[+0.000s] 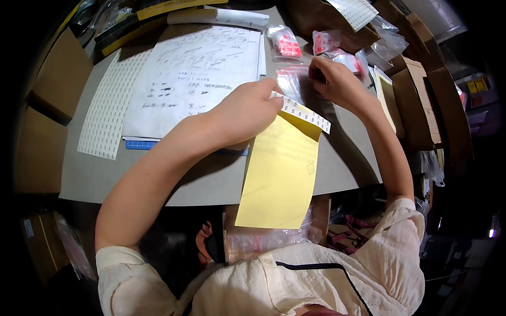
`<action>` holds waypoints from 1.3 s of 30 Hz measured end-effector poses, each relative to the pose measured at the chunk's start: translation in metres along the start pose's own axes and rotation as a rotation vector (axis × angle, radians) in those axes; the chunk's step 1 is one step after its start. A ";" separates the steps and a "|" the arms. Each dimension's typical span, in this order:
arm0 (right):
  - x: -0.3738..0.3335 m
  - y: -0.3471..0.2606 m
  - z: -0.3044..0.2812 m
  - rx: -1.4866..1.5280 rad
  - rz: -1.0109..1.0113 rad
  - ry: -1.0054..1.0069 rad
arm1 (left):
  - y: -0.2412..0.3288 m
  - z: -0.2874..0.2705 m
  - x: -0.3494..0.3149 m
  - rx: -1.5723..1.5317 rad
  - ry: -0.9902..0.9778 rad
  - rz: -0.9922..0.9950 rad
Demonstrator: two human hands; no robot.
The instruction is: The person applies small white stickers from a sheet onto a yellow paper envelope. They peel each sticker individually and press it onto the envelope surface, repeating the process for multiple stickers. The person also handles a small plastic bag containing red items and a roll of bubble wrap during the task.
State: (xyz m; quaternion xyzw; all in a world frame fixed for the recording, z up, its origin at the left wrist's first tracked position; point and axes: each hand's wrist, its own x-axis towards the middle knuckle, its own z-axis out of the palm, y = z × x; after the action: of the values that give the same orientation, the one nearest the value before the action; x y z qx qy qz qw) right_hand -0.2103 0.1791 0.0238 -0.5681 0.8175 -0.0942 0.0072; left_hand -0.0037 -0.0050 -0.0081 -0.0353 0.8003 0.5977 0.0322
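Note:
My left hand [252, 111] is closed on the top edge of a sticker sheet [279, 179]. Its yellow backing hangs down past the table's front edge, and a narrow strip of small white printed stickers shows folded over at the top. My right hand [340, 84] is curled with fingertips drawn together, at the right edge of a stack of clear zip bags [293, 84] lying flat on the table. Whatever those fingers pinch, if anything, is too small or hidden to make out.
Handwritten papers [184, 79] lie at the left over a blue-edged board [141, 144], beside another white sticker sheet [113, 105]. Red-marked bag packs [284, 43] sit at the back. Cardboard boxes [421, 100] flank the grey table [211, 187] on both sides.

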 end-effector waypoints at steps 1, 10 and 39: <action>-0.003 0.003 0.004 -0.093 0.000 0.043 | 0.000 0.000 0.000 0.004 0.002 0.008; -0.028 0.010 -0.055 0.040 0.649 -0.353 | 0.006 0.000 -0.001 -0.020 0.099 0.063; -0.062 -0.102 -0.011 -0.047 -0.340 0.198 | 0.006 0.002 0.000 -0.256 0.020 -0.087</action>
State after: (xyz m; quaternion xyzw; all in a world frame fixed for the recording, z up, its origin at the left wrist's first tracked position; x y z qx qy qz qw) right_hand -0.0955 0.2044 0.0455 -0.6860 0.7085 -0.1302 -0.1024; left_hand -0.0046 -0.0009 -0.0029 -0.0797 0.7153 0.6927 0.0453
